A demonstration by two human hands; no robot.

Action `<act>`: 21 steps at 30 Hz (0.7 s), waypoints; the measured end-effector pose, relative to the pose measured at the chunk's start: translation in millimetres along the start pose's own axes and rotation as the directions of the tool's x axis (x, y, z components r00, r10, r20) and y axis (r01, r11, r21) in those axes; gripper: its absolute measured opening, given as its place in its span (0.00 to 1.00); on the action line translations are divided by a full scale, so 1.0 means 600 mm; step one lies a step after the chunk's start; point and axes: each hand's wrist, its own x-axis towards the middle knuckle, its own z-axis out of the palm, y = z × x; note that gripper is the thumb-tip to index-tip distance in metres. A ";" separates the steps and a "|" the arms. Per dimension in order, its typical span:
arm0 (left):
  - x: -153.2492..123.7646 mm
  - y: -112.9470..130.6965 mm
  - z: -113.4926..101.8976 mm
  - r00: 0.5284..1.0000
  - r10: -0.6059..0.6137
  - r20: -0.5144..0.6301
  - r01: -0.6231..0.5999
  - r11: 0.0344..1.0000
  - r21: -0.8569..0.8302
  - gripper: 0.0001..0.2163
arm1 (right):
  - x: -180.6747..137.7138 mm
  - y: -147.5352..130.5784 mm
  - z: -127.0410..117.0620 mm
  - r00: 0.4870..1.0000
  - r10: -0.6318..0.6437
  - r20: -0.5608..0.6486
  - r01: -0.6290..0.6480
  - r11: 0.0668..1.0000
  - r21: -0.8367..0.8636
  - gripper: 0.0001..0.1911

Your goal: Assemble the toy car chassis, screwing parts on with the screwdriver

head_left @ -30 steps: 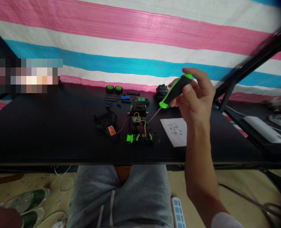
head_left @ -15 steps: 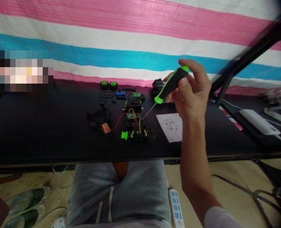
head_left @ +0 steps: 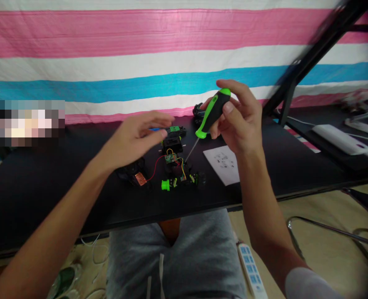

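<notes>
My right hand point(head_left: 238, 118) is closed around the black and green handle of a screwdriver point(head_left: 214, 112). Its thin shaft slants down to the left, and the tip meets the chassis of a partly dismantled toy car point(head_left: 179, 168). On that chassis sit a small green circuit board point(head_left: 171, 158), yellow and red wires and a bright green wheel hub point(head_left: 165, 185). A red wire runs to a copper-coloured patch point(head_left: 140, 179) on a black car part at the left. My left hand point(head_left: 137, 139) hovers open over the parts behind the chassis, fingers stretched to the right, holding nothing.
A white paper point(head_left: 222, 166) with small dark bits lies right of the chassis. Behind it stands another dark part point(head_left: 198, 112). A white power bank-like box point(head_left: 342, 139) with cables lies at the far right of the black table point(head_left: 62, 187). A power strip point(head_left: 250, 265) is below.
My left hand has come in from the left, over the table. My right hand still holds the screwdriver against the chassis. The camera view has shifted and tilted slightly.
</notes>
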 end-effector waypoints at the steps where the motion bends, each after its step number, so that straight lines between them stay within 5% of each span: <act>1: -0.001 -0.010 0.009 0.991 0.017 0.130 -0.021 0.999 0.026 0.09 | -0.001 0.000 -0.001 1.000 0.016 -0.005 -0.016 1.000 -0.009 0.23; 4: -0.006 -0.041 0.047 0.937 0.049 0.345 -0.109 0.982 0.156 0.12 | -0.004 -0.001 -0.002 0.999 0.036 -0.022 -0.037 0.998 -0.042 0.24; 12: -0.047 -0.079 0.091 0.942 0.055 0.330 -0.150 0.951 0.269 0.14 | -0.009 -0.008 0.015 0.999 -0.044 -0.015 0.043 0.999 -0.029 0.20; 21: -0.056 -0.088 0.097 0.962 0.088 0.260 -0.161 0.948 0.275 0.13 | 0.012 -0.016 0.024 0.983 0.074 0.168 -0.076 0.997 0.001 0.23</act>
